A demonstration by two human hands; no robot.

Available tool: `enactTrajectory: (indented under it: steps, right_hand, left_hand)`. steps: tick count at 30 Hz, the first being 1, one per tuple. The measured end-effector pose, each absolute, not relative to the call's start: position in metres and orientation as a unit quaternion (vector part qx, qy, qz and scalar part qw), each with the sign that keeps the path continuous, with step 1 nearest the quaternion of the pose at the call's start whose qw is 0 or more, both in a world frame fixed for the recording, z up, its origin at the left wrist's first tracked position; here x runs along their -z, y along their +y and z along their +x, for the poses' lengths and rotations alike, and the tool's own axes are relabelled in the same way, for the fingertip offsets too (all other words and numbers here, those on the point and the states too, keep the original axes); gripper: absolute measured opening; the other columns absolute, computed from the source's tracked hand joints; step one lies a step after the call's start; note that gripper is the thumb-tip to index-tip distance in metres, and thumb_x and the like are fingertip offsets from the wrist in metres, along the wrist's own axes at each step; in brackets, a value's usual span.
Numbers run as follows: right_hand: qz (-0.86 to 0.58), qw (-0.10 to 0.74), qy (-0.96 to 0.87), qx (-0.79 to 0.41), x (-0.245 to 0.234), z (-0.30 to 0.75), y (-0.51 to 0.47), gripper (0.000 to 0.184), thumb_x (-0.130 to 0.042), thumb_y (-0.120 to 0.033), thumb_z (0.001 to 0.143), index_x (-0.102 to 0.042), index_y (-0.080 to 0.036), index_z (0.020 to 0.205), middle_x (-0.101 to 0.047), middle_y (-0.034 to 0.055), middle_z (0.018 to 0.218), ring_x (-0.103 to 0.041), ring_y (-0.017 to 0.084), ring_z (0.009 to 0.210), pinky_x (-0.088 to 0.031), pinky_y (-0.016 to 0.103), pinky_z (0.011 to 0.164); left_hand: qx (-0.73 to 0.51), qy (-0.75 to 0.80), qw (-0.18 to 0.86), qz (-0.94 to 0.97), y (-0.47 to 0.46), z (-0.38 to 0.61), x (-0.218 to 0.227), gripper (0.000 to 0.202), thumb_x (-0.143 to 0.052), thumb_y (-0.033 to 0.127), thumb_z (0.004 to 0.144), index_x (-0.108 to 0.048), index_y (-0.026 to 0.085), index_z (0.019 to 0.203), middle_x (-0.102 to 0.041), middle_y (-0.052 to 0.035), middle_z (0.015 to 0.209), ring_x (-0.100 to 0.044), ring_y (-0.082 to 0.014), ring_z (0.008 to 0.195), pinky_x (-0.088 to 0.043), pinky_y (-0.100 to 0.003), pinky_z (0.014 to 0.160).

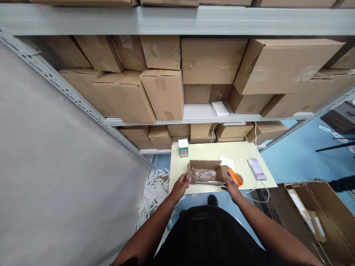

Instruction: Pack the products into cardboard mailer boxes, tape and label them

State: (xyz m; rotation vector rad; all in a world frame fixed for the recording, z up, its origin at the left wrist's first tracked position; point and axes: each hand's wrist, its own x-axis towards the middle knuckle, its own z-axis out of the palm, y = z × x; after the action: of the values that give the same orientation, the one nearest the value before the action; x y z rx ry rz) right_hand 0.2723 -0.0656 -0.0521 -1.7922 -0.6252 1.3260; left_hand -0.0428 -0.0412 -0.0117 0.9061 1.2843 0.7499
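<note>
Left hand [181,184] first: I have it closed on the near left corner of an open, oblong brown cardboard box [205,163], while my right hand [231,186] holds the near right corner, its thumb up at the edge. The box sits between both hands over the near edge of a pale yellow rectangular tabletop [199,150]; I cannot tell whether its base touches the surface. Crumpled clear plastic wrap [206,174] lies inside it. Just beyond my right hand, beside the box, is an orange tape dispenser with a brown roll [235,178], and behind that lies a flat white sheet of paper [227,162]. A small green-and-white carton [183,148] stands near the far left corner, and a lilac rectangular item [256,169], blurred out, lies to the right near a thin white cable [264,198]. Past the tabletop I see grey metal shelving [177,20] stacked with brown cardboard cartons [213,61]. White strips [154,188] litter the blue floor [288,155] at left, and a large open brown carton [330,210] stands at right.
</note>
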Motion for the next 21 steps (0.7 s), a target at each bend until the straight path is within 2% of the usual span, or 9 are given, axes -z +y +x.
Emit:
enactTrajectory:
  steps: [3, 8, 11, 14, 17, 21]
  right_hand:
    - [-0.702, 0.388, -0.266, -0.535, 0.062, 0.279, -0.049, 0.035, -0.061, -0.048, 0.08, -0.066, -0.021, 0.103, -0.075, 0.0122, 0.111, -0.074, 0.025, 0.095, -0.066, 0.035, 0.073]
    - [-0.692, 0.35, -0.3, -0.556, 0.055, 0.293, -0.026, 0.044, -0.059, -0.048, 0.082, -0.067, -0.019, 0.115, -0.073, 0.013, 0.12, -0.072, 0.027, 0.106, -0.065, 0.035, 0.077]
    - [-0.682, 0.319, -0.325, -0.573, 0.045, 0.301, -0.023, 0.045, -0.059, -0.049, 0.083, -0.071, -0.019, 0.115, -0.072, 0.0123, 0.124, -0.069, 0.028, 0.113, -0.064, 0.036, 0.082]
    - [-0.662, 0.31, -0.355, -0.583, 0.033, 0.307, -0.027, 0.051, -0.061, -0.056, 0.086, -0.072, -0.021, 0.121, -0.069, 0.0111, 0.132, -0.065, 0.03, 0.122, -0.063, 0.038, 0.088]
    - [-0.649, 0.317, -0.362, -0.589, 0.024, 0.314, -0.033, 0.06, -0.064, -0.061, 0.086, -0.068, -0.024, 0.132, -0.065, 0.0105, 0.14, -0.062, 0.031, 0.127, -0.061, 0.042, 0.094]
    - [-0.653, 0.32, -0.367, -0.58, 0.022, 0.32, -0.039, 0.064, -0.064, -0.065, 0.086, -0.067, -0.024, 0.136, -0.064, 0.0108, 0.142, -0.063, 0.033, 0.127, -0.059, 0.046, 0.097]
  left_hand:
    - [-0.323, 0.56, 0.648, 0.403, -0.037, -0.035, 0.009, 0.066, -0.069, 0.054, 0.082, -0.055, 0.022, 0.138, -0.061, -0.0137, 0.143, -0.062, -0.0287, 0.123, -0.055, -0.043, 0.094]
    - [-0.294, 0.616, 0.605, 0.411, -0.024, -0.035, -0.001, 0.061, -0.064, 0.056, 0.085, -0.057, 0.022, 0.136, -0.063, -0.013, 0.14, -0.064, -0.0279, 0.119, -0.058, -0.038, 0.086]
    - [-0.293, 0.669, 0.517, 0.446, 0.001, -0.045, -0.021, 0.048, -0.053, 0.059, 0.092, -0.062, 0.023, 0.123, -0.069, -0.0113, 0.127, -0.066, -0.0269, 0.114, -0.058, -0.037, 0.084]
    - [-0.287, 0.723, 0.372, 0.507, 0.043, -0.05, -0.047, 0.036, -0.051, 0.055, 0.095, -0.063, 0.024, 0.11, -0.073, -0.0088, 0.115, -0.068, -0.0261, 0.111, -0.053, -0.039, 0.095]
    - [-0.24, 0.748, 0.281, 0.551, 0.094, -0.04, -0.064, 0.037, -0.056, 0.052, 0.093, -0.058, 0.023, 0.117, -0.069, -0.0121, 0.126, -0.064, -0.0284, 0.12, -0.049, -0.039, 0.099]
    - [-0.157, 0.769, 0.231, 0.575, 0.15, -0.013, -0.059, 0.049, -0.062, 0.057, 0.089, -0.053, 0.021, 0.121, -0.059, -0.0177, 0.14, -0.059, -0.0326, 0.127, -0.046, -0.04, 0.102]
